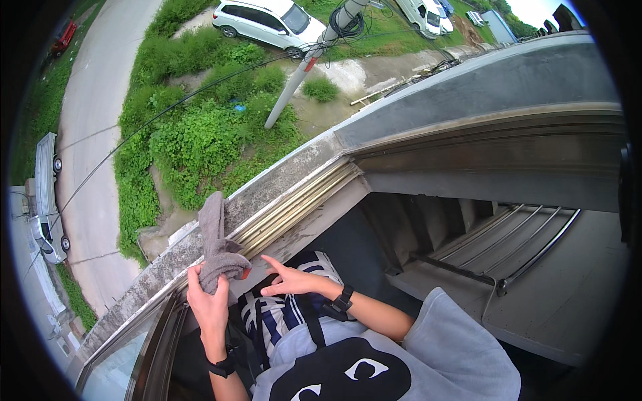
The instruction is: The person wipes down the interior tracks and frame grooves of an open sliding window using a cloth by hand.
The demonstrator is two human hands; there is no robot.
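Note:
A bunched grey-brown cloth (220,255) is gripped in my left hand (209,301), over the window sill. One end of it reaches up across the concrete ledge (286,173). Something small and orange-red shows at the cloth's right edge; I cannot tell what it is. Just right of the cloth is my right hand (291,279), fingers apart, index finger stretched toward it, holding nothing. Beneath both hands run the gold-coloured metal tracks (301,205) of the window. Dark marks show on the inner sill (321,225) beside them.
A glass window sash (118,358) stands at lower left. To the right, a metal rack (501,250) with rods is fixed near a pale surface. Outside and far below are greenery (195,140), a road (95,100), a utility pole (296,85) with cables, and parked vehicles.

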